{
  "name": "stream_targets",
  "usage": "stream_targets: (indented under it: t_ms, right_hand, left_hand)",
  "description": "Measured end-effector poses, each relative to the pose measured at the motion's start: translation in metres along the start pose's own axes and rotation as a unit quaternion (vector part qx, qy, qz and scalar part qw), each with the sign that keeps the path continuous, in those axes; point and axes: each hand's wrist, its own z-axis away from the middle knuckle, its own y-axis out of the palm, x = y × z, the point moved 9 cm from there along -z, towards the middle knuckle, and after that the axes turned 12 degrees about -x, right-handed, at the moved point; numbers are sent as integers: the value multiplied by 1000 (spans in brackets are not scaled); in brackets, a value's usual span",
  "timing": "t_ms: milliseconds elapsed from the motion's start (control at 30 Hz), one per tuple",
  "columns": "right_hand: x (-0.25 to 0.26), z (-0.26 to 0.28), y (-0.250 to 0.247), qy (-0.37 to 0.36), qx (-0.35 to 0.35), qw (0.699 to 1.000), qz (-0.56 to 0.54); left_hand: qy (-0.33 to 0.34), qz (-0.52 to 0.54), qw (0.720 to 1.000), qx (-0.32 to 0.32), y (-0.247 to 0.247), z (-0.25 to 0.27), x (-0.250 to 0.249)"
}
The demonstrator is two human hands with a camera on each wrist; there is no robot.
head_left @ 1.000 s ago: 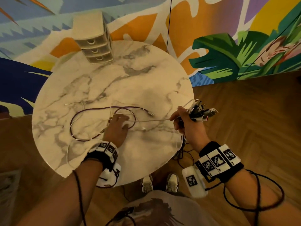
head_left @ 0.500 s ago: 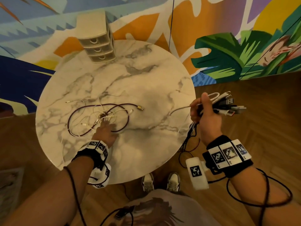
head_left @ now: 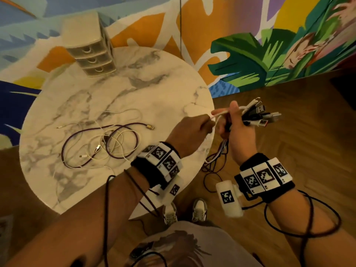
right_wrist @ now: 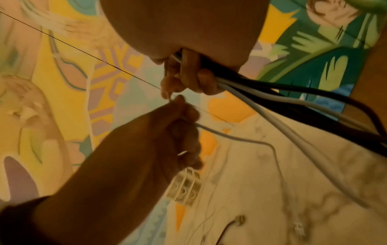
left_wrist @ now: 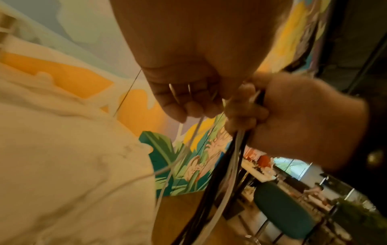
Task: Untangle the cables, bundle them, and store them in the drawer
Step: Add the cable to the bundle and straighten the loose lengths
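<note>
A round marble table (head_left: 150, 89) stands against a painted mural wall (head_left: 250, 54), with wood flooring (head_left: 289, 132) to its right. At the table's far edge sits a small three-drawer unit (head_left: 92, 54), all three drawers closed. On the tabletop, left of centre, lies a loose tangle of cables (head_left: 104, 145): a purple cable (head_left: 123, 125) in wide loops, ending in a gold plug that points right, crossed by thin white cables (head_left: 119, 112) whose small plugs lie among the loops. Just off the table's right edge, the right hand (head_left: 237, 130) is curled around a bundle of cables (head_left: 256, 114); their plugs fan out to the right above the fist, and the black and white cords hang from below it toward the floor. The left hand (head_left: 192, 128) reaches across the table's edge, just beside the right hand, and pinches a white cable (head_left: 219, 113) between thumb and fingers; this cable runs on into the right hand's grip, its slack trailing down onto the table.
</note>
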Motion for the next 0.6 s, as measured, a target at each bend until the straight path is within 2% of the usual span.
stream_targets:
  t_ms: [67,133,200,233,300,367,400,467,533,600]
  right_hand:
    - [8,-5,-28,-18,-32,999,22]
    - [14,-10,-56,-31,-69,996,40]
    - [18,-13,-83,-47,-103,992,57]
    - [19,-15,-94,-51,-118,990,65]
    - [19,-17,-115,-51,-142,986,72]
    - [17,-18,-132,-46,-154,985,68]
    - [16,-18,-138,-45,-158,984,68]
    - [16,-19,-148,-45,-160,984,70]
    - [16,-20,-154,-43,-144,986,67]
    - [17,-19,-153,-37,-116,990,66]
  left_hand:
    - [-17,121,992,-21,-7,-8,-13]
    - [-43,204,978,-11,-2,-10,-19]
    - [-95,237,965,58,29,1,-7]
    - [-119,221,963,102,49,12,5]
    - [-122,120,966,193,90,39,34]
    - [-111,-13,955,275,126,64,67]
    - [-122,-78,938,314,138,75,86]
    - [-152,-193,888,390,154,93,113]
    - [-92,-310,857,401,158,86,111]
    - [-29,-337,880,334,156,61,76]
